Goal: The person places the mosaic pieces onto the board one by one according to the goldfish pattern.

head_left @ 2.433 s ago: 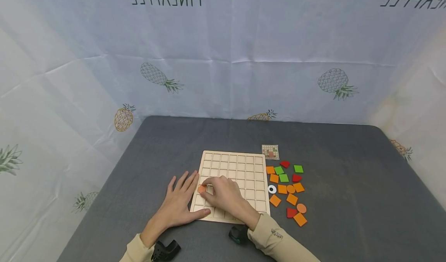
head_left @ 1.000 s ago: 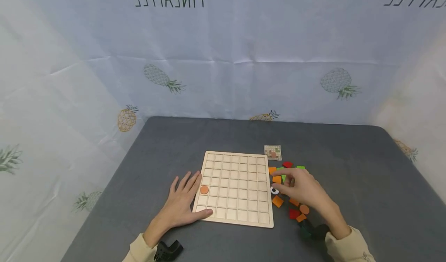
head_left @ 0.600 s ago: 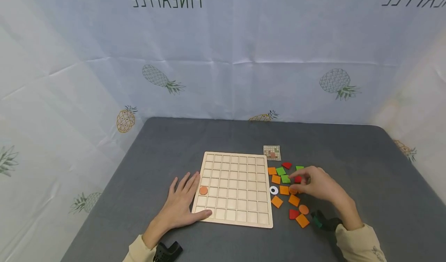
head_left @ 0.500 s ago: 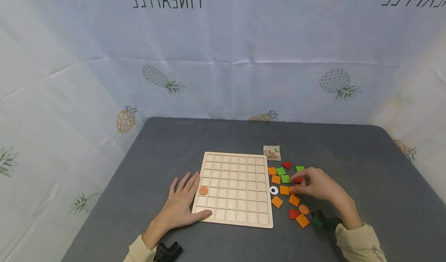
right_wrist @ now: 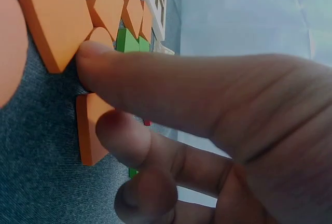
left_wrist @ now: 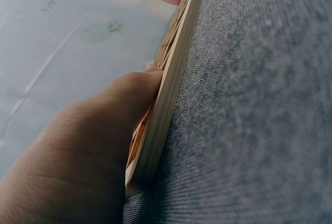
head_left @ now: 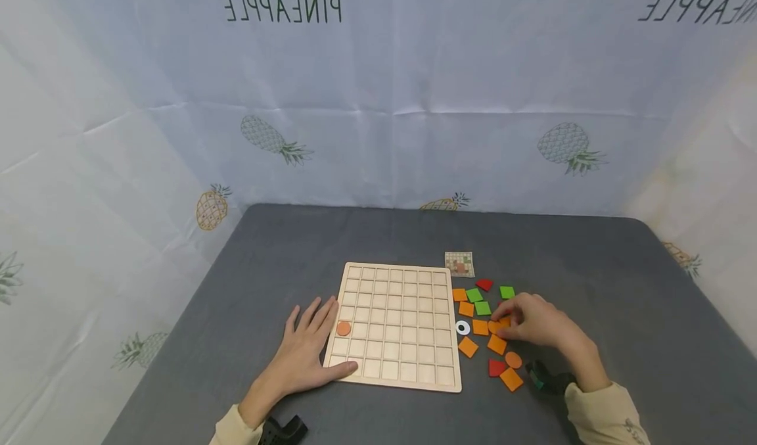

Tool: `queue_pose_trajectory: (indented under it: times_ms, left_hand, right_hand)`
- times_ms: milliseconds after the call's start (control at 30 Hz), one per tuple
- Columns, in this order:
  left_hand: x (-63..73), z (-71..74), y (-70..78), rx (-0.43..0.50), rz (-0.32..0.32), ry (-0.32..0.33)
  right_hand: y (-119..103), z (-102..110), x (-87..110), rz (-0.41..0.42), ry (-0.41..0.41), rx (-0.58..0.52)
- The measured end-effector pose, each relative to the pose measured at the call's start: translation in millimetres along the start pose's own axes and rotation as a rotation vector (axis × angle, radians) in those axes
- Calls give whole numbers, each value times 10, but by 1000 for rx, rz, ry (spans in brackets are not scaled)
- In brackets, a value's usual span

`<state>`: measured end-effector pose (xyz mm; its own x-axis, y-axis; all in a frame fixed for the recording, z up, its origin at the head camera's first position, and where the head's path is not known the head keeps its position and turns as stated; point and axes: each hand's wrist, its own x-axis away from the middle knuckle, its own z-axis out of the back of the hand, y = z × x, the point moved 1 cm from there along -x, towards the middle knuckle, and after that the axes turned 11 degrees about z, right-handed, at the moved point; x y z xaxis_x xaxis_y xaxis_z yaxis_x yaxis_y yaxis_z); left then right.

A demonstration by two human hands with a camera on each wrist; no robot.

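My left hand [head_left: 301,353] lies spread at the left edge of the pale wooden grid board [head_left: 408,387], its thumb [left_wrist: 140,86] on the board's near rim. An orange disc [head_left: 344,328] sits in a cell near that edge. Right of the board, my right hand [head_left: 538,320] pinches another orange disc [right_wrist: 101,36] between thumb and index finger, low among the loose pieces. In the right wrist view the thumb covers much of this disc, and the other fingers curl near an orange square [right_wrist: 89,130].
Several orange squares [head_left: 468,347], green pieces [head_left: 482,308] and red pieces [head_left: 496,368] lie right of the board. A white ring with a black centre [head_left: 463,327] lies by its edge. Beyond these is a small pattern card [head_left: 459,264]. Another orange disc [head_left: 513,360] lies nearer.
My right hand has left the disc on the board and moved right to the loose pieces, passing the white ring and closing on an orange disc. The left hand has stayed in place.
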<state>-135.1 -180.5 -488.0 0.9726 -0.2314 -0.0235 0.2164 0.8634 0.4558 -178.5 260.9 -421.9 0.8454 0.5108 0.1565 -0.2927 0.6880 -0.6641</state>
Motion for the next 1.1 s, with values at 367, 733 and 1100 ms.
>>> queue_pose_trajectory:
  times_ms: [367, 733, 1100]
  left_hand:
    - [-1, -13, -13, 6, 19, -7]
    - [-2, -10, -7, -10, 16, -4]
    - [20, -11, -4, 0, -5, 28]
  right_hand:
    - [-8, -9, 0, 36, 0, 28]
    - [-1, -11, 7, 85, -27, 20]
    - [6, -26, -13, 84, -25, 1]
